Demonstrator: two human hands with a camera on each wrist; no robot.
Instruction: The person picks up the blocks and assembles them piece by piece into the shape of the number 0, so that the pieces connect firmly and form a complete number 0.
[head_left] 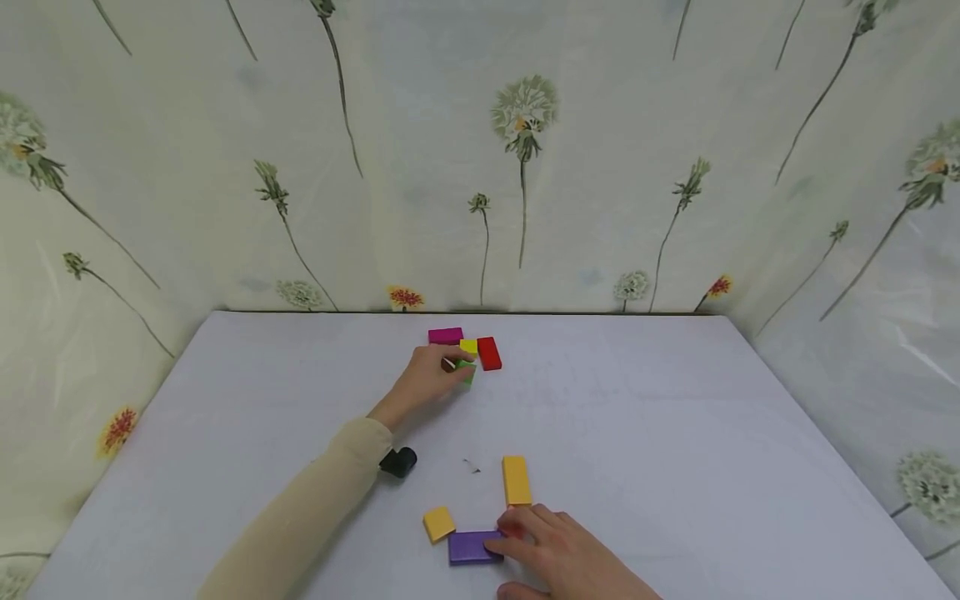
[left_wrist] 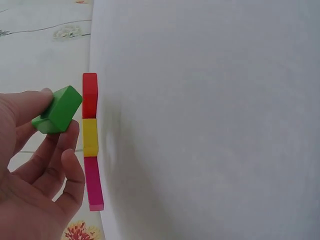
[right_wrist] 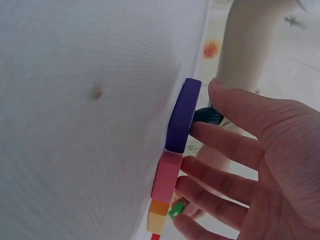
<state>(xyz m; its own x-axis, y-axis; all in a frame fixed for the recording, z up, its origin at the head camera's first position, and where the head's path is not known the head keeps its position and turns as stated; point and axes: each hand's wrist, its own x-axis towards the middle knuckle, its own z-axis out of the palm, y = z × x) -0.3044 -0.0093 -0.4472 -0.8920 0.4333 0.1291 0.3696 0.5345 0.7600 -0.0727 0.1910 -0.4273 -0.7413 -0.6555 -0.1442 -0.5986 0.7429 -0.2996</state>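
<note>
At the far side of the table, my left hand (head_left: 426, 379) pinches a green block (left_wrist: 60, 110) between thumb and fingers. Right beyond it lie a magenta block (head_left: 446, 336), a yellow block (head_left: 468, 346) and a red block (head_left: 489, 353), which form a row in the left wrist view. Near the front, the fingers of my right hand (head_left: 562, 554) are extended and loosely spread, their tips at a purple block (head_left: 471, 548) and a pink block (right_wrist: 167, 177). In the head view those fingers mostly hide the pink block.
A long orange-yellow block (head_left: 516, 481) stretches away beyond my right fingers. A smaller orange-yellow block (head_left: 438, 524) lies at the purple block's left corner. Below my left wrist shows a black device (head_left: 398, 462). Flower-patterned sheeting (head_left: 450, 167) surrounds the white table (head_left: 637, 417).
</note>
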